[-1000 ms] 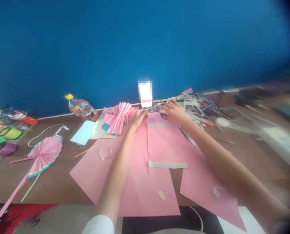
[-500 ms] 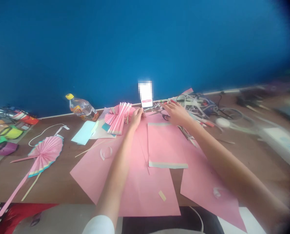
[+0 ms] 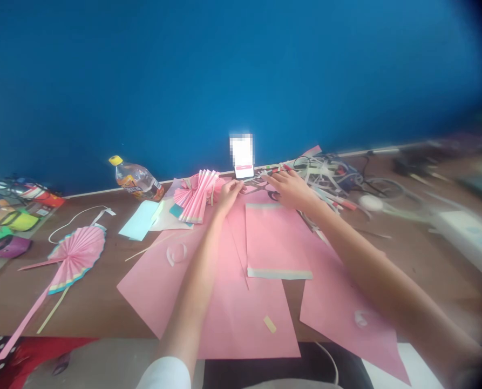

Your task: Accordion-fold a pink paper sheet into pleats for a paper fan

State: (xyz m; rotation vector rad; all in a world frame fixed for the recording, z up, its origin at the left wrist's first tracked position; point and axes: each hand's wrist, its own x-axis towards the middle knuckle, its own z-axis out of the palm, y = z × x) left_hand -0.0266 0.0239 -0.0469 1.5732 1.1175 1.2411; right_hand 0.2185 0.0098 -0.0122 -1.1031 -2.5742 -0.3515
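My left hand (image 3: 230, 195) is beside a folded pink paper fan (image 3: 200, 197), its fingers drawn together near the phone. What they hold, if anything, is too small to make out. My right hand (image 3: 288, 187) reaches over the front of a heap of paper strips (image 3: 325, 173), its fingers apart and pointing left. Below its fingertips show the dark handles of scissors (image 3: 273, 195). Between my forearms lies a pink sheet with pale bands at top and bottom (image 3: 279, 240), on top of larger pink paper (image 3: 241, 319).
A lit phone (image 3: 243, 159) leans on the blue wall. To the left are a yellow-capped bottle (image 3: 137, 179), light blue paper (image 3: 140, 220) and a finished-looking pleated fan (image 3: 76, 254). A white power strip (image 3: 469, 237) and a tape roll (image 3: 28, 247) lie at the sides.
My left hand has shifted slightly right, fingertips closer together. My right hand has moved slightly left and its fingers bend down more. The papers stay in place.
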